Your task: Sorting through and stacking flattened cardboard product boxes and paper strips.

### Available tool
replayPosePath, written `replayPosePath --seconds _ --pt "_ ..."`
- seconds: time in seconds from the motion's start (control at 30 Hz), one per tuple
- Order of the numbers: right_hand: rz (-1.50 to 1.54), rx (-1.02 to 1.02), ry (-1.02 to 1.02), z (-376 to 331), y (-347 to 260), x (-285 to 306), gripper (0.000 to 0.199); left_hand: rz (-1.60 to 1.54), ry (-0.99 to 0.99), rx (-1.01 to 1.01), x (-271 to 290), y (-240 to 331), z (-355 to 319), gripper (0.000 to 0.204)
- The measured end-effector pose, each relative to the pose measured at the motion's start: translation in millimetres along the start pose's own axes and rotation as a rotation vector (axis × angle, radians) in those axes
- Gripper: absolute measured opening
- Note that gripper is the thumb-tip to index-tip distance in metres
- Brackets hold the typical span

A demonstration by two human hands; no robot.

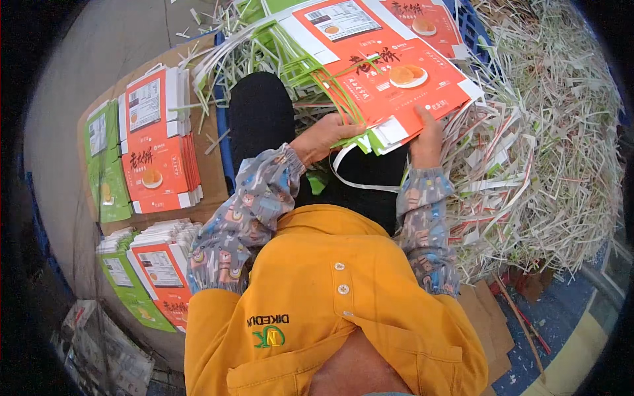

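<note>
Head view: I see right hand [428, 140] gripping red card stack [370, 89], most lying beyond fingers; left hand [325, 137] pinching green strips [332, 96] at near corner; likely strip-tearing step, next calling for steady right hold

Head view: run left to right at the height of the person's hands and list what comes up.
Green carton stack → red-orange carton stack → black-clad left knee → left hand → right hand → heap of paper strips.
</note>
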State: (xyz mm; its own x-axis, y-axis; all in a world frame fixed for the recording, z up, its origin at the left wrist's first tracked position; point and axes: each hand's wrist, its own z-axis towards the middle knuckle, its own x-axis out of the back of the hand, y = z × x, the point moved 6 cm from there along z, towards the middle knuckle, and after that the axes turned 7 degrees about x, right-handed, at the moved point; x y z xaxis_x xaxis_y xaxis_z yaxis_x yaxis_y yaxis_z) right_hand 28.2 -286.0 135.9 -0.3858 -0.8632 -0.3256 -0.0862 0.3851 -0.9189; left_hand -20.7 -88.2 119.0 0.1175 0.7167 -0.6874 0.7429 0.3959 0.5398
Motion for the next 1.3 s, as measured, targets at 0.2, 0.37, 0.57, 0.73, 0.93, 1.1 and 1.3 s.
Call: replayPosePath --seconds 0.2,0.37,0.57,0.73,0.93,1.1,1.3 --pt "-0.186 -0.175 0.038 31 -74 31 0.033 1.744 0.075 -0.242 47 -13 -26 0.02" --pt "-0.071 0.026 -0.079 61 -150 76 0.035 2.016 0.324 -0.008 71 -7 -43 0.028" --pt "-0.076 0.164 0.144 34 -145 84 0.04 1.439 0.325 -0.489 46 71 -30 0.076" --pt "-0.116 0.211 0.212 7 -148 68 0.043 1.823 0.773 -0.716 -45 147 -63 0.065" --pt "-0.08 0.29 0.128 -6 -175 35 0.041 2.05 0.086 -0.438 -84 74 40 0.018" --pt "-0.01 0.268 0.038 -46 -206 -3 0.045 2.425 0.176 -0.835 -49 18 97 0.041" --pt "-0.093 0.251 0.082 -85 -246 15 0.05 2.31 0.431 -0.476 64 43 138 0.035"
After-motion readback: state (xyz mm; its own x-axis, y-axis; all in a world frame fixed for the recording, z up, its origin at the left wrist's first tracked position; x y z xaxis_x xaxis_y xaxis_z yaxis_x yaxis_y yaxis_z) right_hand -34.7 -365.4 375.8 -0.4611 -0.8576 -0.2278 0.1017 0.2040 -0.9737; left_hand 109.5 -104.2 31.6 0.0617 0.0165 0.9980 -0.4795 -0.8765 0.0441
